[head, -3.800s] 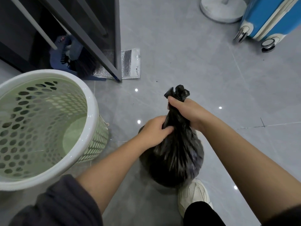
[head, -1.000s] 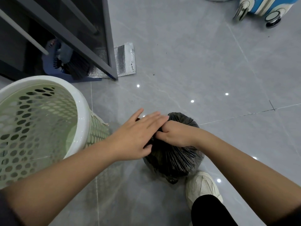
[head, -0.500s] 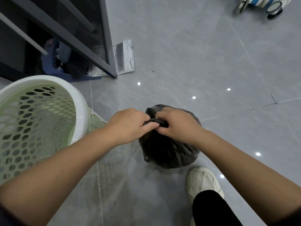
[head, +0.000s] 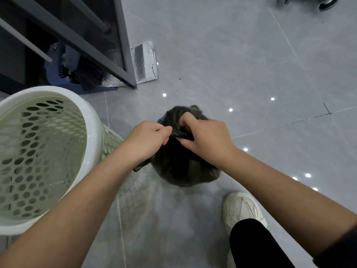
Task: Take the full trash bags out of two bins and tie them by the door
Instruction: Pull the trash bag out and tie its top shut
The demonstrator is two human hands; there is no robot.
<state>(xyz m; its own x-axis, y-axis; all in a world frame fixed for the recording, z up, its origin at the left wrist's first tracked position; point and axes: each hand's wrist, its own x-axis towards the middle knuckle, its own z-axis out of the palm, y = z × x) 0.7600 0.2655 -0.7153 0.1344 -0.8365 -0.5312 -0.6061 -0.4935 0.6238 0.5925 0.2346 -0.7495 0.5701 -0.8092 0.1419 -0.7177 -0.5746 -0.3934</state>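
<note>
**Both hands clenched on the neck of the black bag**

Underfoot and across the whole view, glossy grey floor (head: 212,55), speckled with small light reflections. At near left, a round perforated bin (head: 90,132), pale green wall under a white rim, upright, just beside the bag. At far left, dark glass set in a grey door frame (head: 123,45), with a black brush (head: 87,74) and something blue behind the glass. In the middle, on the floor, the black trash bag (head: 181,167), full and rounded, top gathered into a twisted neck. Left hand (head: 148,140) curled round that neck, thumb and forefinger pinching it. Right hand (head: 206,138) likewise gripping the gathered plastic at the top of the bag, fingers hooked into it, thumb below. Between the two, only a short twisted strand. At near right, one off-white shoe (head: 241,209) under a black trouser leg, near the bag yet apart from it. By the foot of the frame, a flat silver foil pouch (head: 144,62). At the far right edge, blurred wheels (head: 326,2).
</note>
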